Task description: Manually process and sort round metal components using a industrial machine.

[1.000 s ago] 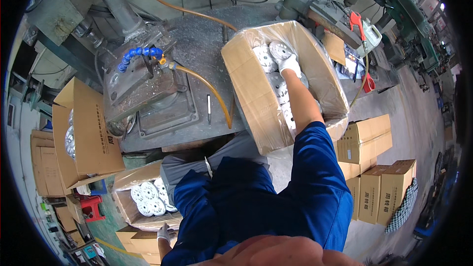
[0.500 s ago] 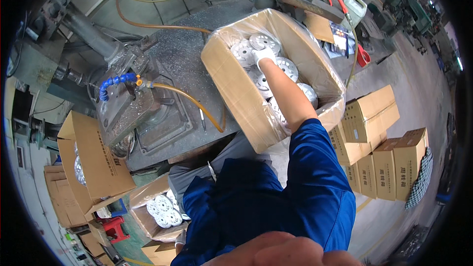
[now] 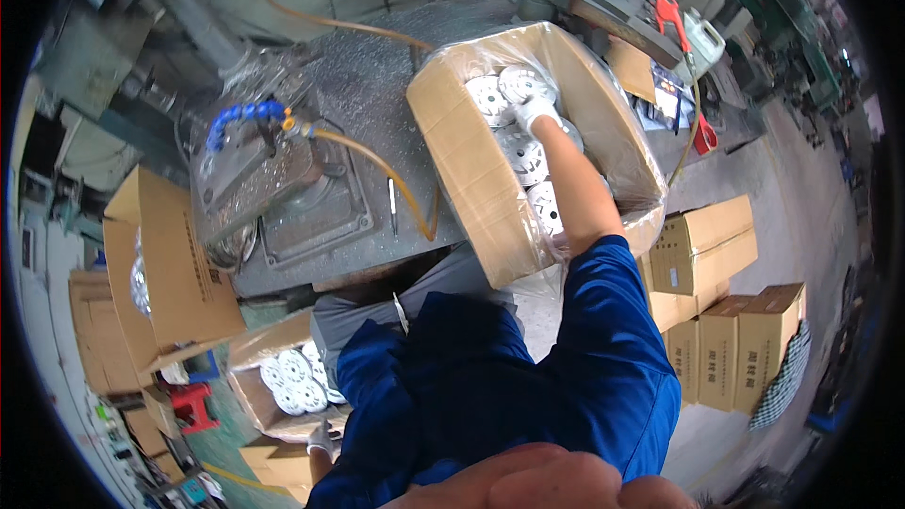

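My right hand [image 3: 534,115], in a white glove, reaches into a large plastic-lined carton [image 3: 471,198] on the metal bench. Its fingers are closed at the lower edge of a round silvery metal disc [image 3: 526,85] with holes in it. More such discs lie around it, among them one beside it [image 3: 489,101] and one nearer to me [image 3: 544,208]. Low on the left, my gloved left hand [image 3: 321,437] is beside the near edge of a second lined carton [image 3: 253,396], which holds several discs [image 3: 292,382]. The left hand's fingers are too small and blurred to make out.
A drill-press-like machine [image 3: 273,188] with a blue jointed hose [image 3: 247,113] stands on the bench's left. A pen [image 3: 392,207] lies near the orange tube [image 3: 386,170]. Another open carton [image 3: 179,273] is at left; stacked cartons [image 3: 712,245] stand at right. A red stool [image 3: 193,407] is lower left.
The view has shifted, so the bench and large carton sit farther right. My right hand stays among the discs. My left hand shows more fully beside the lower carton.
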A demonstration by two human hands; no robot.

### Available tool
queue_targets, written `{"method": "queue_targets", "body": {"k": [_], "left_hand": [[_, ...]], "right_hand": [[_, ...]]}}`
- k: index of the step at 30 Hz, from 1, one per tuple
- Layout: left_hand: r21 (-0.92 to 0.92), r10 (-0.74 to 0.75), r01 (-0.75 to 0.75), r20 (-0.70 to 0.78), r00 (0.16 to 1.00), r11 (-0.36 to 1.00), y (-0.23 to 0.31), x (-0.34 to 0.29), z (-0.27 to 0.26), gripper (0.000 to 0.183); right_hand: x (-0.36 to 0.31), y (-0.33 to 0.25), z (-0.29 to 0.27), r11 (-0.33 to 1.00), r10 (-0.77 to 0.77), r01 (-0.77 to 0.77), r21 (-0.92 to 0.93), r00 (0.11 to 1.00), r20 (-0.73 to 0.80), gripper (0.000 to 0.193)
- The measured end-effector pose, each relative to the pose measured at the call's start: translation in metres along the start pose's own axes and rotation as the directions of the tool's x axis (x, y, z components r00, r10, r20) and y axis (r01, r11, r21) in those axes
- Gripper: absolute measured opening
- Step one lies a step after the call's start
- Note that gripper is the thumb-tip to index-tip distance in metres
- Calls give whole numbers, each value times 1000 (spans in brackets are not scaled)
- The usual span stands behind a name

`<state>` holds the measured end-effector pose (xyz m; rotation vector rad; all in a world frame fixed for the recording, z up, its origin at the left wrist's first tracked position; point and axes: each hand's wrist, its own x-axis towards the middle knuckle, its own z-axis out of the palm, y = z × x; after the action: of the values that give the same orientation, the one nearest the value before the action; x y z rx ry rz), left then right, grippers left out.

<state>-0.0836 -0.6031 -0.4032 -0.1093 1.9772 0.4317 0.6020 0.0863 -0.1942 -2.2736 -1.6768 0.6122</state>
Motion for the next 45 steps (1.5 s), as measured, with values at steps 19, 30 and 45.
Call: {"method": "queue_targets", "body": {"k": [19, 30, 45], "left_hand": [[-949, -149, -188, -230, 962, 254, 69, 4, 79, 75], [-938, -100, -290, -275, 956, -190, 116, 140, 110, 75], [-914, 541, -404, -351, 764, -23, 169, -179, 65, 26]], "right_hand": [[-311, -128, -10, 854, -521, 250, 457, 381, 764, 35], [-336, -160, 0, 928, -372, 247, 279, 555, 745, 35], [-329, -159, 49, 927, -203, -238, 291, 334, 920, 56]]}}
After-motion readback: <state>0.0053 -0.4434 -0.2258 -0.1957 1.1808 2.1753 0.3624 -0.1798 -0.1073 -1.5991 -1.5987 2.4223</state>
